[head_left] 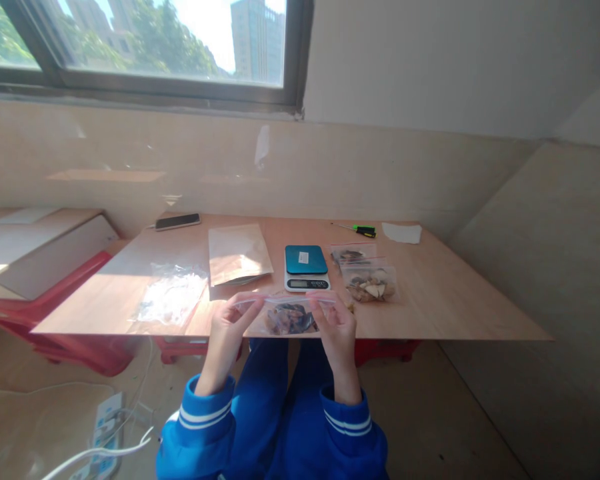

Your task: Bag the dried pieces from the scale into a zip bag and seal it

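A person in blue sleeves [353,417] sits at a wooden table [455,300], holding a clear bag [290,320] of dark, dried-looking pieces just on the near side of a kitchen scale. It is held by its top edge, probably to keep the mouth straight while the contents hang low. The left hand [230,327] and right hand [336,327] are apart, each with thumb and fingers pinched on that edge. The pieces are too blurred to identify surely.

The scale [305,261] sits before the person, its display facing them, apparently for easy reading. Right of the scale, two filled bags [371,285] overlap, seemingly grouped together; left of it lie a brown paper pouch [237,252] and, farther left, crumpled clear plastic [173,297].

Beyond the scale, a phone [178,222] lies far left; a screwdriver [364,231] and white paper [401,233] lie right, perhaps kept out of the way.
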A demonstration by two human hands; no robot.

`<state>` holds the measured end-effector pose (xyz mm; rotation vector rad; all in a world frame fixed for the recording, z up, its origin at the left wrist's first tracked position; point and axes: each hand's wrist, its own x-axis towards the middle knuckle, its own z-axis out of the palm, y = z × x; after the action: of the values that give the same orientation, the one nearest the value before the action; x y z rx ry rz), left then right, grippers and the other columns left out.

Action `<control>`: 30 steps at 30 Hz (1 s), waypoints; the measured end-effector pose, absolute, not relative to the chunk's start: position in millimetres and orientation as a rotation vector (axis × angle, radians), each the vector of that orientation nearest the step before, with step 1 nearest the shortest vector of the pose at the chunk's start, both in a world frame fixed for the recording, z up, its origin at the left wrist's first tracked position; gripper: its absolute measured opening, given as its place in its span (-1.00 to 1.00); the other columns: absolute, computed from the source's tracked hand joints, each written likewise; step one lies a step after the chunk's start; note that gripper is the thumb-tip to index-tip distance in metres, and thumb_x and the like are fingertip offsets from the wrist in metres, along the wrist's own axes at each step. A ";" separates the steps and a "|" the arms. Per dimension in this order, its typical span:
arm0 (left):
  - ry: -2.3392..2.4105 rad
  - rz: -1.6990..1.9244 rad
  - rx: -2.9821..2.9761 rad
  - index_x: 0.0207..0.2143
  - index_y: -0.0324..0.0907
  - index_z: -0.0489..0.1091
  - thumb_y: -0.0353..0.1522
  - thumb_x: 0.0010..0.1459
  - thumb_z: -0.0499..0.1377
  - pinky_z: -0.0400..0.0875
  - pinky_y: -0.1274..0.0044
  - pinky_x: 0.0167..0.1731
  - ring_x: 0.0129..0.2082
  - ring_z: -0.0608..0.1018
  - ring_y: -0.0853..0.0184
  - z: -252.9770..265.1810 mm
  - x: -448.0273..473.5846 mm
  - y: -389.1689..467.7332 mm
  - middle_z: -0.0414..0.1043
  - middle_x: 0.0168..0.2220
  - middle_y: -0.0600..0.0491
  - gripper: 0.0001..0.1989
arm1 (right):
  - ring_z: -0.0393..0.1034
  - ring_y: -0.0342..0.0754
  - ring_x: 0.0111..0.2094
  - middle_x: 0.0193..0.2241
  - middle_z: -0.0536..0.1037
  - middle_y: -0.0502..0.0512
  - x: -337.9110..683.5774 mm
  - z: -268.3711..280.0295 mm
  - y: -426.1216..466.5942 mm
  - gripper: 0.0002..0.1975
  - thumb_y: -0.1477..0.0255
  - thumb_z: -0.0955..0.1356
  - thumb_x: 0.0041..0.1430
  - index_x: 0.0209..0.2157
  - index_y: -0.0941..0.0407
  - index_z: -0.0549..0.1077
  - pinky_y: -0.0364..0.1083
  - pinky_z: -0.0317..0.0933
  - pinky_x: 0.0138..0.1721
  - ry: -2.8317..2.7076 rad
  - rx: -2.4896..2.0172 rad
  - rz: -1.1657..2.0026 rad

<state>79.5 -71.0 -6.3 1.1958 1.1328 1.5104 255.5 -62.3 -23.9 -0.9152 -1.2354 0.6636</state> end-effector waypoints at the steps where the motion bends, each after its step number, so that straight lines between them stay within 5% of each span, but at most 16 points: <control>1: 1.137 1.515 1.200 -0.33 -0.20 0.52 -0.29 0.05 0.28 0.42 0.54 -0.19 -0.25 0.58 0.31 -5.7 79.7 -71.2 0.60 -0.34 0.05 -0.83 | 0.45 -0.04 -0.22 -0.34 0.56 0.06 255.3 -23.2 -62.8 -0.92 0.39 0.38 0.17 -0.34 0.09 0.51 -0.05 0.32 -0.13 -1.238 -0.922 0.654; 18: 1.227 1.543 1.177 -0.38 -0.19 0.51 -0.26 0.03 0.29 0.34 0.61 -0.34 -0.36 0.51 0.39 -8.2 81.2 -70.0 0.52 -0.44 0.11 -0.83 | 0.43 -0.07 -0.31 -0.43 0.53 0.00 252.7 -25.9 -63.5 -0.92 0.37 0.39 0.14 -0.40 0.08 0.48 -0.07 0.32 -0.20 -1.221 -0.957 0.622; 25: 0.973 1.486 1.059 -0.35 -0.18 0.49 -0.27 0.10 0.23 0.36 0.59 -0.21 -0.28 0.51 0.38 -6.9 87.7 -69.9 0.49 -0.39 0.11 -0.85 | 0.44 -0.04 -0.17 -0.27 0.55 0.06 249.5 -20.8 -66.4 -0.84 0.31 0.29 0.24 -0.29 0.06 0.48 -0.03 0.30 -0.07 -1.264 -0.823 0.897; 30: 0.916 1.442 1.044 -0.34 -0.19 0.49 -0.27 0.10 0.23 0.35 0.61 -0.24 -0.29 0.49 0.39 -7.1 85.8 -70.5 0.46 -0.39 0.10 -0.84 | 0.47 -0.01 -0.24 -0.32 0.56 0.06 252.7 -18.2 -69.8 -0.76 0.24 0.24 0.26 -0.28 0.06 0.47 -0.04 0.36 -0.18 -1.325 -0.769 0.969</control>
<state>85.8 -70.5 -7.1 1.0436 0.9163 1.4416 252.7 -69.8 -18.2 -0.7694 -1.3251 0.9693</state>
